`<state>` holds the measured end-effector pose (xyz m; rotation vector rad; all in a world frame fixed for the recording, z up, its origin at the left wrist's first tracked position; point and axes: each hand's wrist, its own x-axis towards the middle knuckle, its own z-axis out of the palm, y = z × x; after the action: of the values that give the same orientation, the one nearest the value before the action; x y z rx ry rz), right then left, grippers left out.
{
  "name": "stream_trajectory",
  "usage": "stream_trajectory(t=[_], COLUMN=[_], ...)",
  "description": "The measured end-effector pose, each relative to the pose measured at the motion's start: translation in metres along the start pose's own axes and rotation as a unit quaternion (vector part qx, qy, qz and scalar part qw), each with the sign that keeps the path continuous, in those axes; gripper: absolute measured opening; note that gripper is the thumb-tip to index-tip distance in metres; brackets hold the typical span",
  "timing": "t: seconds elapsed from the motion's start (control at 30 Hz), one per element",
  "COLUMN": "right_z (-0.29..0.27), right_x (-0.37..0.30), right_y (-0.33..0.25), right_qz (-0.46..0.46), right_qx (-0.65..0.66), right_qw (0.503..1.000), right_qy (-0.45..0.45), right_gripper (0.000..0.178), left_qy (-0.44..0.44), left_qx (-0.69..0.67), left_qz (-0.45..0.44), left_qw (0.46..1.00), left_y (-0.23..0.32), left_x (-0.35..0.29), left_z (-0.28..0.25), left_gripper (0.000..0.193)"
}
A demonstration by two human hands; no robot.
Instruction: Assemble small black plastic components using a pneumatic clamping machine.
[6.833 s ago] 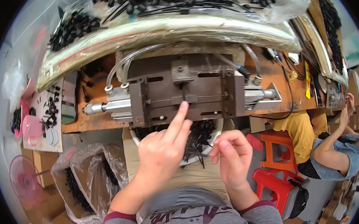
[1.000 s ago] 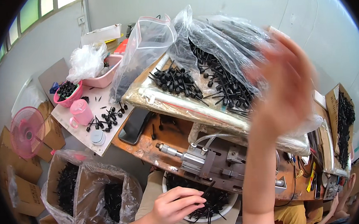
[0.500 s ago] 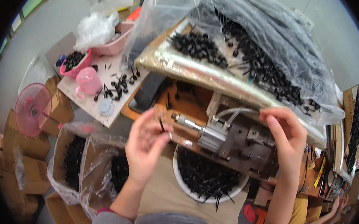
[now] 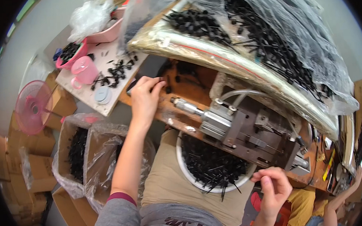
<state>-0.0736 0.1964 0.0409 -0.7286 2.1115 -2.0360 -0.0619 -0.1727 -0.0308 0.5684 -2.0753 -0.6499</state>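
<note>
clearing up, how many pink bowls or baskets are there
2, on the pale table: a pink bowl of black parts; a pink basket beyond. Others may be hidden.

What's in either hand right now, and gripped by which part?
Left hand: cannot tell; it is close beside a black stemmed part on the bench, any grip unclear. Right hand: no held item is visible.

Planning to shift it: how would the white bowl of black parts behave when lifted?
The white bowl is probably stiff, since it shows a smooth, round outline. It may feel heavy, being filled with black parts. Tilting could spill some, as several poke past its edge.
</note>
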Motion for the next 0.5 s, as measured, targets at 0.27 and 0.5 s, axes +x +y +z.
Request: stream_trajectory(t=[0.27,0.5], right_z=[-0.008,-0.012], right_x=[0.023,0.129], right_y=[-0.028,-0.035], right_qz=[-0.084,-0.21], right_qx=[-0.11,-0.214], right_qw=[0.99,0.948], right_qy=[-0.034,0.107], right_gripper=[0.017,0.012], left_qy=[-0.012,0.024], left_qx=[0.005,-0.016], left_qz=[-0.038,-0.004], left_qw=[0.999,1.0], left_y=[-0.017,0.049], left_x=[0.008,-0.031], left_z=[-0.002,-0.055], left_gripper=[0.031,0.042])
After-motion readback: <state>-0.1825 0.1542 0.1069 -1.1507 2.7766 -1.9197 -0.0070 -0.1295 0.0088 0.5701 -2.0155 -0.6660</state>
